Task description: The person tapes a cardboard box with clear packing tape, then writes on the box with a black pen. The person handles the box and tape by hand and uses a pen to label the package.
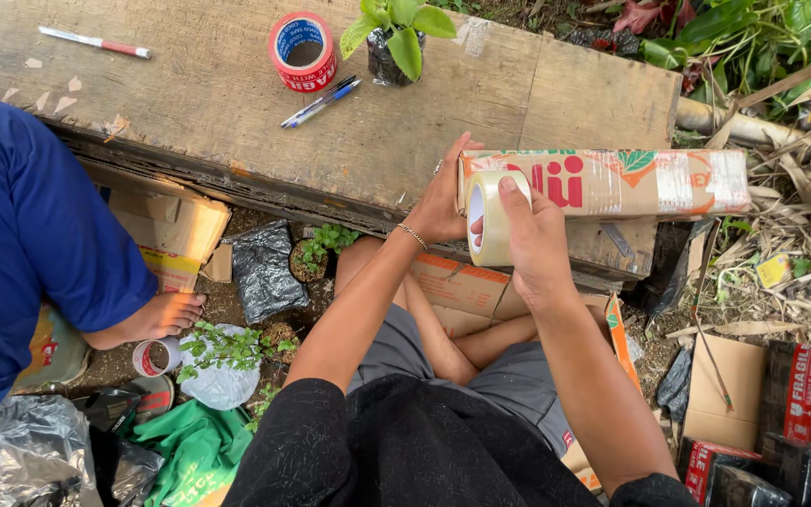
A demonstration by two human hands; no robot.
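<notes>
Taping the end of a long carton at the table edge

Long narrow cardboard carton (612,181) lies flat on the front edge of the wooden table (190,84), already partly wrapped in clear tape. Left hand (441,197) is spread against its near end, bracing it, fingers not closed around anything. Right hand (527,239) is closed on a roll of clear tape (490,218), thumb over the rim, roll touching the carton end. Judgement: carton looks light and fairly stiff but crushable; taped faces probably slick, so hold at the corners and edges. Red tape roll (302,52), pens (321,101) and a small potted plant (394,38) sit further back
</notes>
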